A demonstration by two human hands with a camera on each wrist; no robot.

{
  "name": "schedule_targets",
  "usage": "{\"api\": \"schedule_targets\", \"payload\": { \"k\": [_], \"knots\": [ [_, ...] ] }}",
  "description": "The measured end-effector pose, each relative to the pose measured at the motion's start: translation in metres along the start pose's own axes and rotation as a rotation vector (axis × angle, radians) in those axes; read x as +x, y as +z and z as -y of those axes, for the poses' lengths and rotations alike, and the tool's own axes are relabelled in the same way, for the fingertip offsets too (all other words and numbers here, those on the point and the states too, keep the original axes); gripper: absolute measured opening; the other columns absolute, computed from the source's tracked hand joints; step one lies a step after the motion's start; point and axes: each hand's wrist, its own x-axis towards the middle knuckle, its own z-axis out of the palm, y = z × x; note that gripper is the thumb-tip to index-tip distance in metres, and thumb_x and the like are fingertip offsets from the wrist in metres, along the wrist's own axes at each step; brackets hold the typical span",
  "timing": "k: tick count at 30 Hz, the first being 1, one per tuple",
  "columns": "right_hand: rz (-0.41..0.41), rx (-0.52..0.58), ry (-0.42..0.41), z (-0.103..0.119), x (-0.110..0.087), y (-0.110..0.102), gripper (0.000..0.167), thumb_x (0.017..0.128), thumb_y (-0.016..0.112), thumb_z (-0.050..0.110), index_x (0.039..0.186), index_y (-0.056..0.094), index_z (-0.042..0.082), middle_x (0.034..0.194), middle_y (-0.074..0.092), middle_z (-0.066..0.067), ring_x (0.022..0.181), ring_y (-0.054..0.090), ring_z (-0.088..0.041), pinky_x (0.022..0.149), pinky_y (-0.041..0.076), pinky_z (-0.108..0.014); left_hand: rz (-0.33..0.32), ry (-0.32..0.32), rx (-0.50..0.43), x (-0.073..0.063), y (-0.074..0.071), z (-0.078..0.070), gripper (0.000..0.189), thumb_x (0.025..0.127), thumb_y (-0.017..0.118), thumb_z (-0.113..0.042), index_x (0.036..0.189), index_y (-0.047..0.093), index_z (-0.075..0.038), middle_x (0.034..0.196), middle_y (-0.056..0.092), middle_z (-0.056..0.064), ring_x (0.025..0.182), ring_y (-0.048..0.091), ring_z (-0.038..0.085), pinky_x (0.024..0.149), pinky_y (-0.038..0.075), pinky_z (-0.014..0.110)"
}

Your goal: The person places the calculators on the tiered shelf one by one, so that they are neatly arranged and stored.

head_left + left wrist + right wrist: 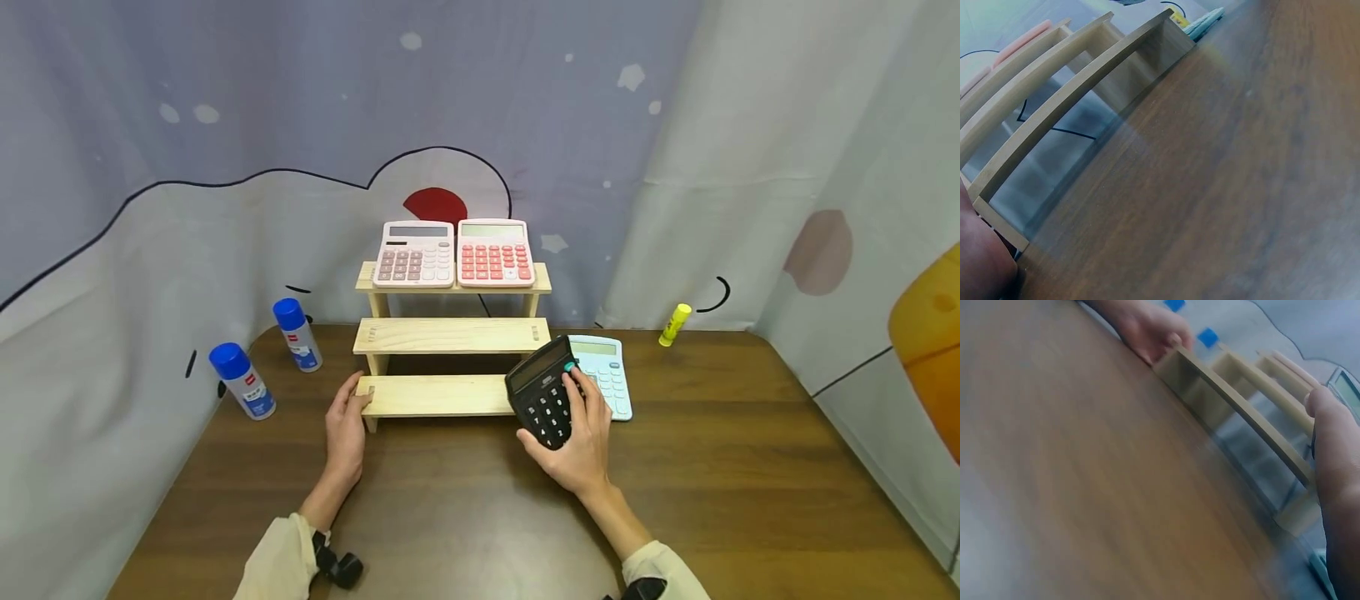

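Observation:
A three-step wooden stand (450,335) sits on the table. My left hand (347,429) grips the left end of its lowest step, thumb and fingers at the corner. In my right hand (583,446) is a black calculator (546,410), pinched between thumb and fingers and tilted over the step's right end. A light blue calculator (613,375) lies behind it, beside the stand, partly covered by the hand and the black calculator. Two calculators lean side by side on the top step: a white one with brownish keys (414,254) and one with coral keys (495,252).
Two spray cans with blue caps, one nearer (243,382) and one farther back (298,335), stand left of the stand. A yellow highlighter (675,325) stands at the back right. A patterned curtain (300,83) hangs behind the wooden table (750,467).

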Motion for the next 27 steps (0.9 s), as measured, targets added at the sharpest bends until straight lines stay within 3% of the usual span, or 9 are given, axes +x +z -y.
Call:
{"api": "schedule_targets", "payload": {
  "k": [19, 27],
  "knots": [
    [0.152, 0.075, -0.160, 0.061, -0.009, 0.048, 0.093, 0.076, 0.064, 0.072, 0.141, 0.054, 0.005, 0.145, 0.049, -0.015, 0.133, 0.044, -0.037, 0.099, 0.034, -0.052, -0.015, -0.006, 0.018, 0.002, -0.005, 0.001, 0.051, 0.100, 0.045, -0.014, 0.151, 0.042, -0.007, 0.158, 0.039, 0.011, 0.143, 0.035, 0.021, 0.121, 0.027, 0.042],
    [0.167, 0.066, -0.233, 0.082, 0.018, 0.068, 0.093, 0.070, 0.070, 0.068, 0.140, 0.056, 0.008, 0.145, 0.050, -0.013, 0.133, 0.044, -0.038, 0.099, 0.037, -0.052, -0.013, -0.011, -0.024, 0.004, -0.001, 0.002, 0.050, 0.100, 0.044, -0.011, 0.150, 0.043, -0.007, 0.156, 0.041, 0.010, 0.141, 0.039, 0.019, 0.118, 0.031, 0.039]
  ]
}}
